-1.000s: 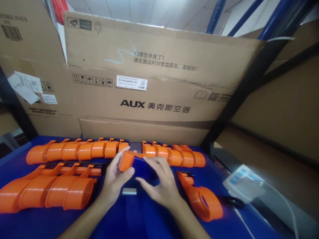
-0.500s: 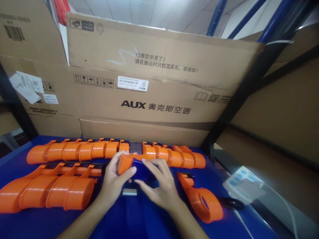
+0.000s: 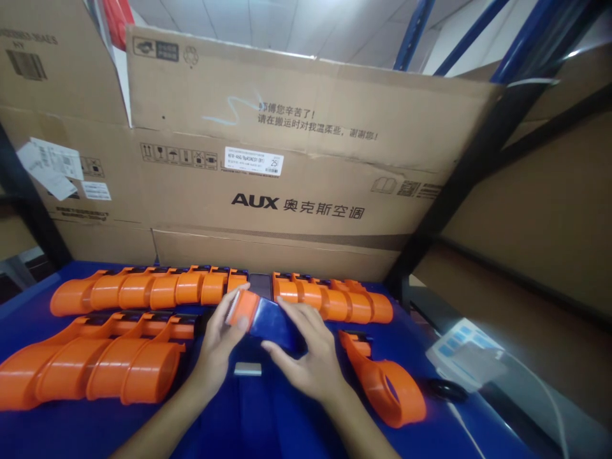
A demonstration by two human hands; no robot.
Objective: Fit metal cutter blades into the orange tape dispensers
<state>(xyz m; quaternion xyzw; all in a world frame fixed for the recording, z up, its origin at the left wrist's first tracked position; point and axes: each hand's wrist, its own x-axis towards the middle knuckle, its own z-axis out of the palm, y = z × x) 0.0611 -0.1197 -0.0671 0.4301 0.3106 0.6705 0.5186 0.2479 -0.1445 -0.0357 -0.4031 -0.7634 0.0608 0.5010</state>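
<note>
An orange-and-blue tape dispenser [image 3: 275, 322] is held up above the middle of the blue table, with a toothed edge on its left end. My left hand [image 3: 220, 331] is closed around the orange end, its thumb lying on the near face. At the blue end, my right hand [image 3: 310, 347] has its fingers over the top and its thumb below the near side. The dispenser's far side and parts of the fingers behind it are hidden. Below it a small pale flat piece [image 3: 248, 369] lies on the table.
Several orange tape dispensers form a back row [image 3: 162, 290], and more overlap at the left [image 3: 109, 370]. One orange dispenser [image 3: 396, 392] lies right of my hands, near a black round object [image 3: 448, 389] and a white-and-blue box [image 3: 463, 354]. Behind stands a large cardboard sheet [image 3: 306, 172].
The dispenser has turned in my hands: its toothed orange end and broad blue face now show towards me. My left thumb has shifted left onto the orange part.
</note>
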